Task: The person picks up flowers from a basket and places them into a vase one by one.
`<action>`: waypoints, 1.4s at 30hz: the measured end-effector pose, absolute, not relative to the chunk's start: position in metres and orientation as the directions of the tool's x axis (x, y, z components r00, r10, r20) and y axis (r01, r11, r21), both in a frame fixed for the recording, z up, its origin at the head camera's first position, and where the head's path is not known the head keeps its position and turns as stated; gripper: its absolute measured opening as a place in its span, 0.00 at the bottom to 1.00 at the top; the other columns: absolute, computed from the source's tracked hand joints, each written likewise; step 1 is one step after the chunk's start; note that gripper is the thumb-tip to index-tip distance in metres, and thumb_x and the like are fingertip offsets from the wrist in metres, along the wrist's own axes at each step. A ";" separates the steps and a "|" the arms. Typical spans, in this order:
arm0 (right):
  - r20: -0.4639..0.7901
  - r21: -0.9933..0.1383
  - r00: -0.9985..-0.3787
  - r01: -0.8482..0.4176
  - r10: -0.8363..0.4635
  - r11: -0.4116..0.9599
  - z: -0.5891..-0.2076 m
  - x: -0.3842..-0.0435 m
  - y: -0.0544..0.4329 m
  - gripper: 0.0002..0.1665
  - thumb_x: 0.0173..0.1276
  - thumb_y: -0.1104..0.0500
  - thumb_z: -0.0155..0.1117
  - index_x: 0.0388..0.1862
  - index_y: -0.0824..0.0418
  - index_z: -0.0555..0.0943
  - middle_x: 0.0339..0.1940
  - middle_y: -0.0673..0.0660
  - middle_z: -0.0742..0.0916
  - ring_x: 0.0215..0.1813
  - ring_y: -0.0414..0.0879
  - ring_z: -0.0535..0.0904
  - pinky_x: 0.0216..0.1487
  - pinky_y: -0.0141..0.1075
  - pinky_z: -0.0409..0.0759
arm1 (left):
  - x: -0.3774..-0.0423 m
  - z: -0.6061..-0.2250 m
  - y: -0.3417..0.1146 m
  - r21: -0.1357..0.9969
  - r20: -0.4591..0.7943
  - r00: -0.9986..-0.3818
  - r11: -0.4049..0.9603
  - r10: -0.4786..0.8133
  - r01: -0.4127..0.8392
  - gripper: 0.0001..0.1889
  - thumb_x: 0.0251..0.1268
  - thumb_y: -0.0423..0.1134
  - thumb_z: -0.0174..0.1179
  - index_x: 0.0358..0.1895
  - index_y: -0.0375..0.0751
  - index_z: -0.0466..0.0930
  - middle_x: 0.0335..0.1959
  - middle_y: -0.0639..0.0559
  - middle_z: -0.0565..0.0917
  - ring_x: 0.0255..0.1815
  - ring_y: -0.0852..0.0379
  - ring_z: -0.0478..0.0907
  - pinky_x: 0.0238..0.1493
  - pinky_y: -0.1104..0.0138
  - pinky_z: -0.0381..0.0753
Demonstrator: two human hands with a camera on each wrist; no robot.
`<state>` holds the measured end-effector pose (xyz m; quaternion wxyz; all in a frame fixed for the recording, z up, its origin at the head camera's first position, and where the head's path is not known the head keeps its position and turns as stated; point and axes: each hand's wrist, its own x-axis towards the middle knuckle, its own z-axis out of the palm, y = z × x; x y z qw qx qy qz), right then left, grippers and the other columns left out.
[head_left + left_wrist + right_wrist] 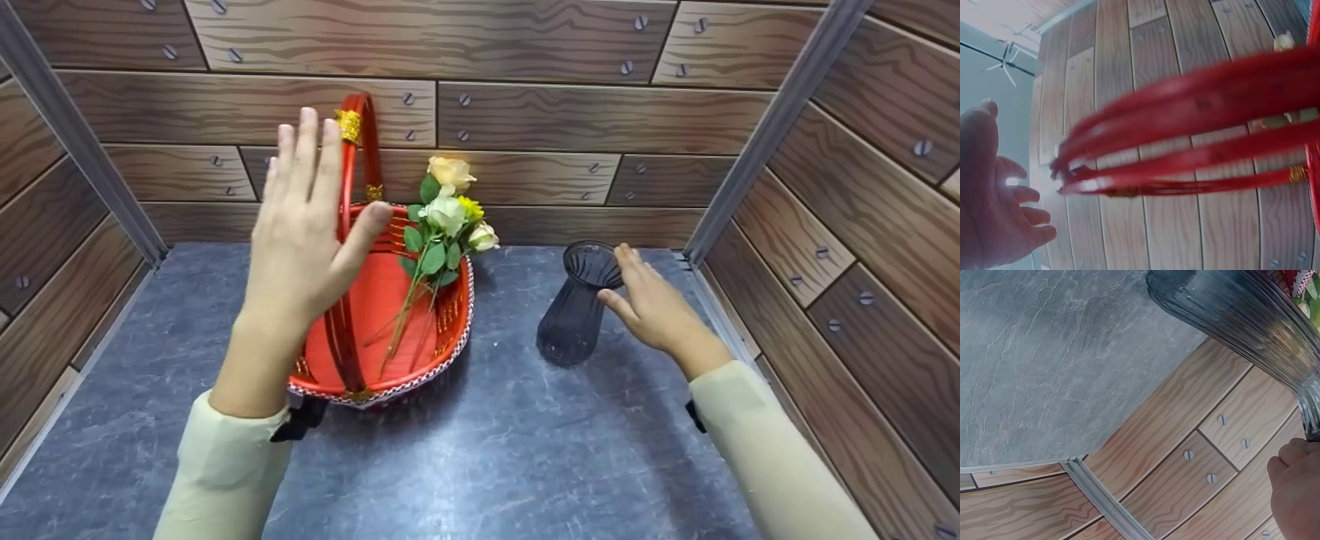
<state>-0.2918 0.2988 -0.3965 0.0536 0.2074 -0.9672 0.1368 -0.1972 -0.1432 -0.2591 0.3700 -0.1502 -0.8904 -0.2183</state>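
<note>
My left hand [300, 217] is raised with its fingers straight and the thumb apart, in front of a red basket [352, 375] with a tall arched handle [367, 135]. Blurred red handle bands [1196, 112] cross the left wrist view beside that hand [999, 202], which holds nothing. Artificial flowers [444, 214], white, cream and yellow, lean over the basket's far right rim, their stems inside. On the right stands a dark, ribbed glass vase [574, 322]. My right hand [660, 311] is at its rim, fingers extended; in the right wrist view the fingertips [1292, 453] seem to touch the rim.
Grey marbled tabletop [480, 465] lies under the basket and vase. Wood-patterned panels [525, 112] enclose it at the back and both sides, with grey metal strips [780, 127] at the corners.
</note>
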 end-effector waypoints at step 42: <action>0.189 -0.250 -0.907 -0.415 -0.376 0.875 -0.400 -0.286 0.303 0.48 0.79 0.37 0.43 0.81 0.69 0.45 0.81 0.68 0.54 0.81 0.64 0.48 0.79 0.56 0.47 | -0.252 -0.419 -0.213 0.327 0.356 -0.934 0.931 0.037 0.162 0.35 0.79 0.50 0.41 0.78 0.30 0.49 0.80 0.30 0.48 0.79 0.26 0.42 0.77 0.39 0.45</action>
